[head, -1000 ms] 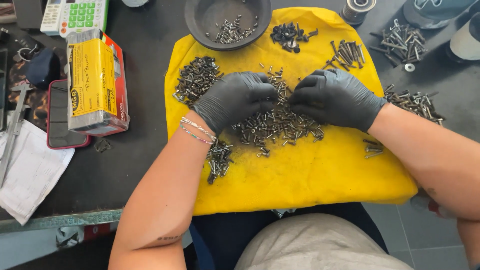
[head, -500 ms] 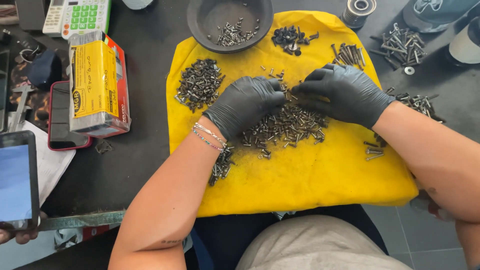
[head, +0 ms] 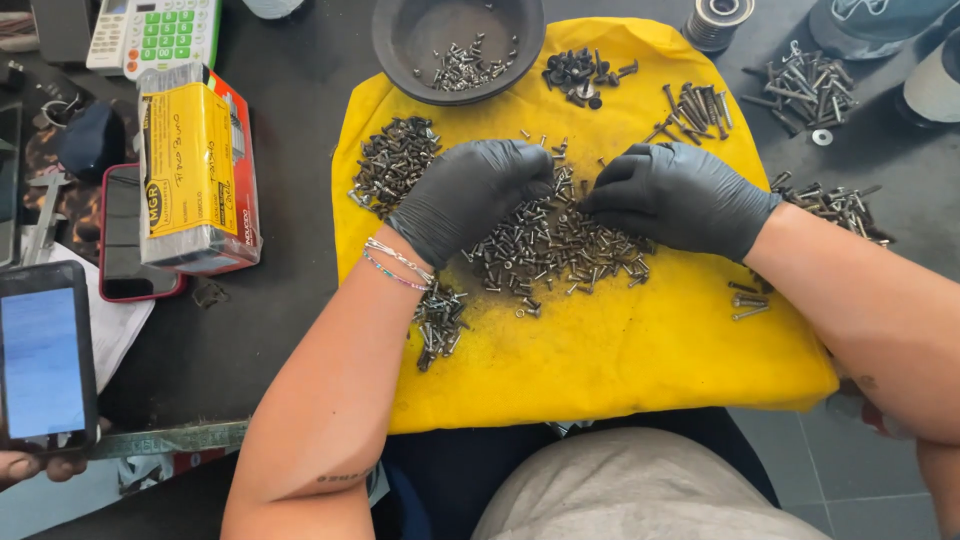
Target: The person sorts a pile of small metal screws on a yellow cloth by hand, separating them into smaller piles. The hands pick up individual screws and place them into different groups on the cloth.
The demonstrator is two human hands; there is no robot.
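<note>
Surface: dark worktop (head: pixel 300 100) with a yellow cloth (head: pixel 620 350) spread over it, grey tiled floor at lower right.
Your left hand: left hand (head: pixel 468 195) in a black glove, palm down on the cloth, fingers curled into the middle pile of screws (head: pixel 555 250); whether it pinches a single screw, cannot tell.
Your right hand: right hand (head: pixel 685 195) also black-gloved, fingertips bent down at the pile's upper right edge, just beside your left fingertips; pinching anything or not, cannot tell.
Wrist: thin bracelets (head: pixel 398 262) on your left wrist.
Sorted heaps on cloth: small dark screws (head: pixel 392 160) left of your left hand; another heap (head: pixel 438 322) under your left forearm; black screws (head: pixel 580 72) at top; longer screws (head: pixel 690 105) at upper right.
Bowl: dark round bowl (head: pixel 455 45) at the cloth's top edge, a few small screws inside.
Off cloth: bolts (head: pixel 805 88) and more screws (head: pixel 835 205) on the worktop at right.
Left side: yellow and red box (head: pixel 195 165), calculator (head: pixel 155 32) with green keys above it.
Other person: another hand (head: pixel 35 465) at the lower left edge holds a phone (head: pixel 45 355), screen lit.
</note>
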